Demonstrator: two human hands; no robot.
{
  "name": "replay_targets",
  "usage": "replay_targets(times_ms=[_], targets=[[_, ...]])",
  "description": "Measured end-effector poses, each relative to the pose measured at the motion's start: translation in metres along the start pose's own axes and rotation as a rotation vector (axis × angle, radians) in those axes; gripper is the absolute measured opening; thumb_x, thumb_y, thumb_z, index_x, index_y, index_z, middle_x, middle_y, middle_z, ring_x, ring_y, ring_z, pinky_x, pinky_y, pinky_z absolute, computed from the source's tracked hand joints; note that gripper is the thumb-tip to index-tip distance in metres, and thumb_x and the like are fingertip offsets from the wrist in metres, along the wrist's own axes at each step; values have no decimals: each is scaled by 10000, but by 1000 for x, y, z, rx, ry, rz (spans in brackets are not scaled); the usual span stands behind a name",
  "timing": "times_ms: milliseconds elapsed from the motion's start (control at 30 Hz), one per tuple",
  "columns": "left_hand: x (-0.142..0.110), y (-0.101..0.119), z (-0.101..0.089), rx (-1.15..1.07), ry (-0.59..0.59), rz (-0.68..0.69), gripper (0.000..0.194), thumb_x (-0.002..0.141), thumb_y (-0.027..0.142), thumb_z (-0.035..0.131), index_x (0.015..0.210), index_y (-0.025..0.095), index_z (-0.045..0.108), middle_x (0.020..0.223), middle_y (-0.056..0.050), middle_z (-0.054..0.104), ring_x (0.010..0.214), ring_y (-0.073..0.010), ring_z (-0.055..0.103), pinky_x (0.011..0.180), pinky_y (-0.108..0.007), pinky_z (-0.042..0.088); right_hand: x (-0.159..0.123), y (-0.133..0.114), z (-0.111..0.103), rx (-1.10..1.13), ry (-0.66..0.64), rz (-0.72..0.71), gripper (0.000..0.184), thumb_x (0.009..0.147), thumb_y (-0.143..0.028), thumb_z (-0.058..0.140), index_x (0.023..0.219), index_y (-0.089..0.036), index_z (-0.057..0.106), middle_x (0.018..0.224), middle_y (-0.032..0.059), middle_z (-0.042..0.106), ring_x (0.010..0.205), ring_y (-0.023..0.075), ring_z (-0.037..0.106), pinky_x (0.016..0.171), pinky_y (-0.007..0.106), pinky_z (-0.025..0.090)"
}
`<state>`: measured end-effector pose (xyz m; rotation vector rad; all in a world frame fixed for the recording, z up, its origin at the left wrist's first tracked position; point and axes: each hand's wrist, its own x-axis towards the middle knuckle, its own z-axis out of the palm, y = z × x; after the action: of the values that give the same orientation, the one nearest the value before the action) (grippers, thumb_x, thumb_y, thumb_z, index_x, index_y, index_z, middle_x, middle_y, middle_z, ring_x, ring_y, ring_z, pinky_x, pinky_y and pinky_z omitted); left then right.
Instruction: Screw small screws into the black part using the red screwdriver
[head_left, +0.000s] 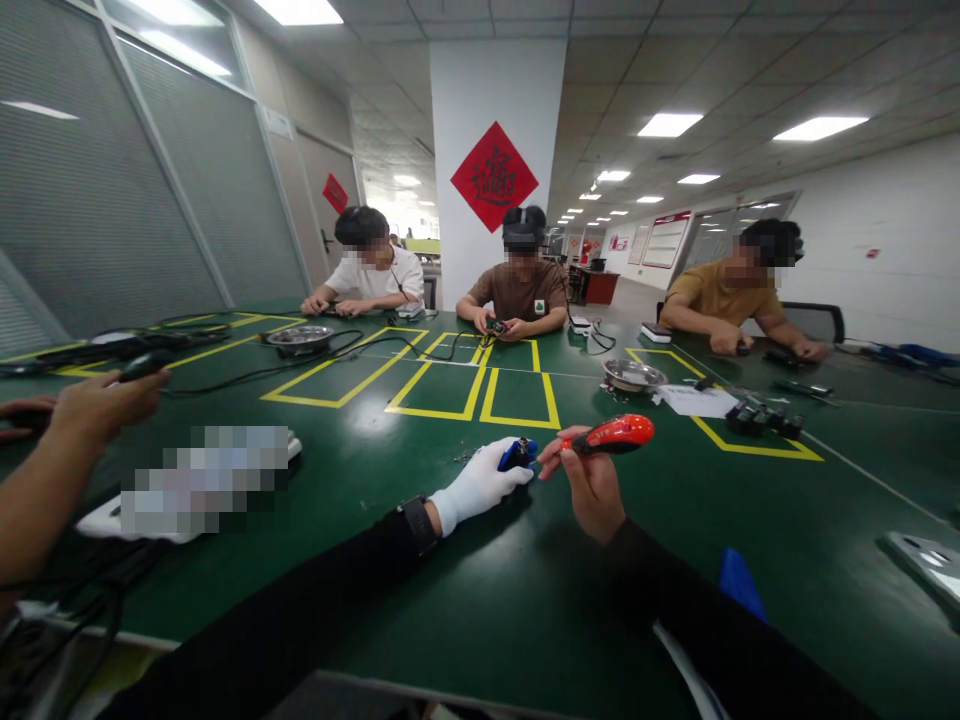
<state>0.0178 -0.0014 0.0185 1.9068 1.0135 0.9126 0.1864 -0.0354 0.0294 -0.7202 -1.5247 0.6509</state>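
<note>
My left hand [480, 488] wears a white glove with blue fingertips and is closed around a small dark part [517, 455] with a metal tip pointing up. The fingers hide most of that part. In my bare right hand [592, 490] is a red and black screwdriver [624, 432], its rounded handle end pointing right and its front end towards the left hand. The hands are close together, low over the green table [360, 600]. Tiny loose bits [463, 457] lie just beyond the left glove.
A metal bowl [634, 376], white paper [701, 402] and several black blocks [761, 418] lie ahead right; another bowl [300, 340] is far left. A phone [926, 570] is at right. A person's hand [109, 405] holds a dark tool at left. Three people sit opposite.
</note>
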Motion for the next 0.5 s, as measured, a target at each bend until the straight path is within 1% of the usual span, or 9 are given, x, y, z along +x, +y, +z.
replay_targets(times_ms=[67,100,200,300,333,400,433,500], targets=[[1,-1,0,-31,-18,-11,339,761,266,576,1079,147,580,820,-15,636,631,-134,559,588,-244,454,2,-3,1,74,13,58,149,886,-337,522,978,-231,473,728,-9,630,601,167,638,624,332,519],[2,-2,0,-38,-17,-3,340,753,253,579,1076,148,581,817,-11,631,625,-130,550,572,-235,441,3,-5,1,124,17,84,158,881,-323,536,986,-232,461,738,-15,629,590,160,639,611,323,519],[1,-1,-1,-27,8,44,318,739,245,592,1040,144,593,845,-13,629,672,-133,544,605,-231,436,5,-12,1,249,16,136,186,894,-313,514,1047,-224,455,805,-4,637,620,153,656,628,318,526],[0,2,-1,-14,4,42,290,755,264,578,1017,140,590,816,-6,621,660,-130,531,608,-231,428,8,-16,0,257,2,172,250,904,-315,494,1128,-206,484,910,32,651,681,150,670,708,331,531],[-1,3,-1,-17,-4,29,290,759,262,570,1020,139,585,804,-4,618,643,-127,525,596,-231,424,9,-17,0,242,8,181,258,887,-310,528,1119,-202,506,941,40,654,678,144,670,714,325,532],[-1,6,-1,-27,-12,14,293,758,248,559,1028,136,579,807,-8,619,640,-129,526,599,-237,427,11,-18,-1,224,29,189,246,825,-287,625,1041,-195,551,953,40,661,627,129,660,675,302,537],[-1,6,-1,-32,-9,15,290,755,239,557,1025,134,579,815,-11,621,653,-132,530,612,-241,432,12,-18,0,226,32,191,225,796,-273,661,983,-190,565,922,34,668,590,121,649,637,288,536],[0,8,-1,-43,1,19,282,751,223,553,1017,136,581,821,-15,620,681,-139,537,640,-249,440,12,-18,0,239,10,195,168,769,-250,689,862,-181,567,798,12,670,532,115,626,563,260,521]])
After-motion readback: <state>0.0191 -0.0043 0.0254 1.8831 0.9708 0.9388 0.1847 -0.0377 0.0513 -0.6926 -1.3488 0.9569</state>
